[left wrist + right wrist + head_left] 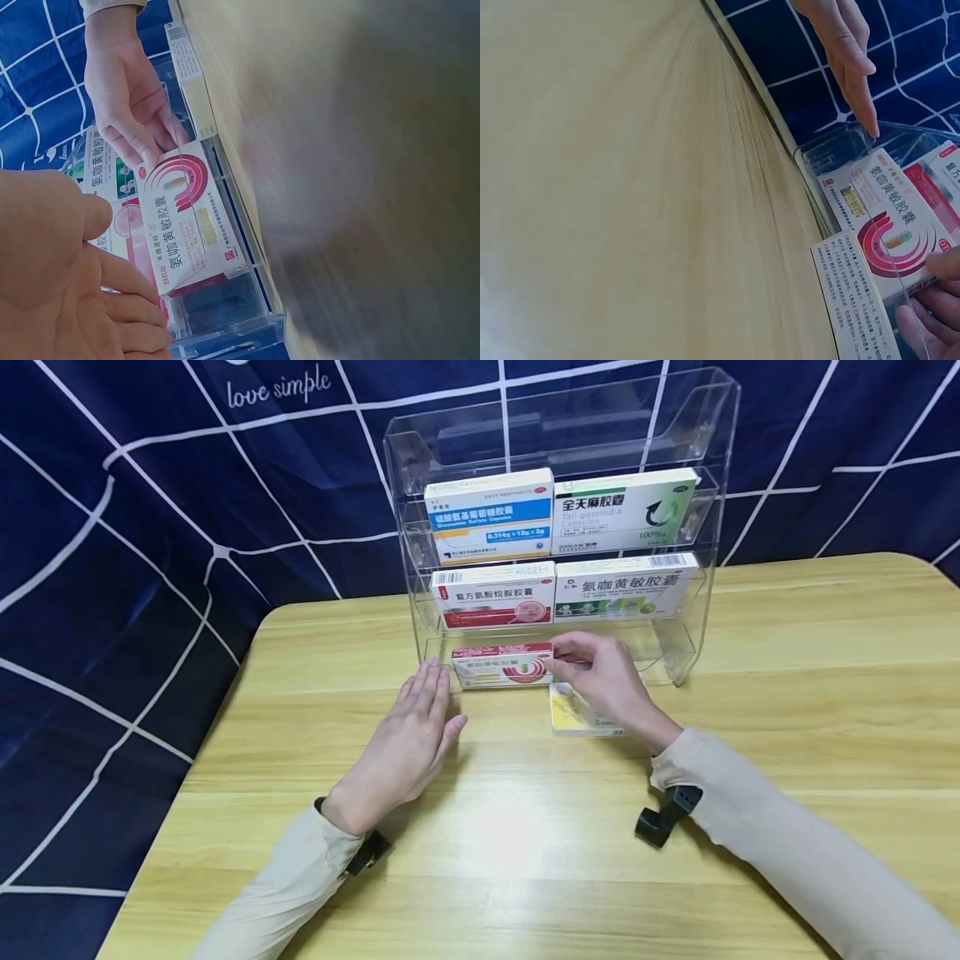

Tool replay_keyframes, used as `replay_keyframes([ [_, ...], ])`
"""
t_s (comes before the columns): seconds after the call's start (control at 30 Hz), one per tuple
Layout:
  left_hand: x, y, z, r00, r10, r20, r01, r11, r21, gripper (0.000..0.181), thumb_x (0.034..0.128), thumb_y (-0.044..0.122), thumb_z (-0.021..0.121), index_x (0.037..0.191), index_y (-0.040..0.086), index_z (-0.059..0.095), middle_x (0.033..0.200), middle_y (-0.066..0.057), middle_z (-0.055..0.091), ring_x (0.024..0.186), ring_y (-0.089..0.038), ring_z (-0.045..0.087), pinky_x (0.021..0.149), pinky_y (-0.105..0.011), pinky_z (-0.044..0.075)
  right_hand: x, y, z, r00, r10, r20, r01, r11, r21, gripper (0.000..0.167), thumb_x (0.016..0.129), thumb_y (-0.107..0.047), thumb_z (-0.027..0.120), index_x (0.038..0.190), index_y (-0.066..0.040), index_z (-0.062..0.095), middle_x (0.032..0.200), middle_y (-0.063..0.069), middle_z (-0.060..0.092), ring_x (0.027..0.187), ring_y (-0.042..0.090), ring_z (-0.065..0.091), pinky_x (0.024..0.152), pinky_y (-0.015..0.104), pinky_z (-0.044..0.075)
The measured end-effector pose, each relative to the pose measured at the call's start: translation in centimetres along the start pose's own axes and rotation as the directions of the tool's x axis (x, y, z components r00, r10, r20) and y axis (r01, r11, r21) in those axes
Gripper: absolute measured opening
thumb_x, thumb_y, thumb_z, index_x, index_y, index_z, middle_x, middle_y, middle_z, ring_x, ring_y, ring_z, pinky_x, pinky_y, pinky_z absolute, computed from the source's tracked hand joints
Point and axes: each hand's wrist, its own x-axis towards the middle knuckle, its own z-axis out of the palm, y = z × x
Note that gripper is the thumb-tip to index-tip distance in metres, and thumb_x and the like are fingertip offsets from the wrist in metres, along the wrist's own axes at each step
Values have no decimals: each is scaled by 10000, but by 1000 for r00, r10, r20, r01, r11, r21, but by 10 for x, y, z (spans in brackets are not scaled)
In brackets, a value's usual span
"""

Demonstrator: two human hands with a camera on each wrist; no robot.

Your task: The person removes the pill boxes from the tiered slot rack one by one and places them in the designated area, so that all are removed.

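Observation:
A white and red medicine box (501, 667) sits in the bottom tier of a clear acrylic rack (716, 527). Its right end is pinched between the thumb and fingers of my right hand (603, 681), also seen in the left wrist view. My left hand (408, 735) has its fingers straight, with the tips by the rack's lower left corner; whether they touch it I cannot tell. Below my right hand, a yellow and white box (577, 714) lies on the table against the rack's front, partly hidden by that hand.
The middle tier holds a red and white box (495, 597) and a green and white box (622, 587). Above stand a blue and white box (489, 518) and another green and white box (626, 510). A dark blue curtain (300, 468) hangs behind the wooden table (825, 693).

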Motion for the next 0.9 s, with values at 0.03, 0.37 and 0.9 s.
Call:
replay_keyframes([
  [0.03,0,0,0,1000,-1,1,1,1000,-1,614,1064,332,272,1464,-130,221,1544,-293,131,1448,-369,121,1184,-450,130,0,0,0,1000,-7,-3,7,1000,5,256,892,-84,689,1133,-3,663,1108,154,696,956,269,669,852,392,548],
  [0.37,-1,0,-1,1000,6,-5,-6,1000,2,610,1063,328,289,1462,-130,233,1542,-297,139,1447,-377,128,1183,-451,135,0,1,-2,1000,-27,-14,28,999,21,265,898,-76,682,1140,29,655,1122,180,685,1022,303,660,889,406,541],
  [0.9,-1,0,-3,1000,-4,27,3,1000,7,612,1064,331,268,1475,-116,192,1549,-294,121,1451,-365,96,1188,-436,110,0,-13,-23,999,-10,-49,12,999,37,310,897,-184,703,1152,-13,658,1115,165,683,1006,273,648,850,296,547],
])
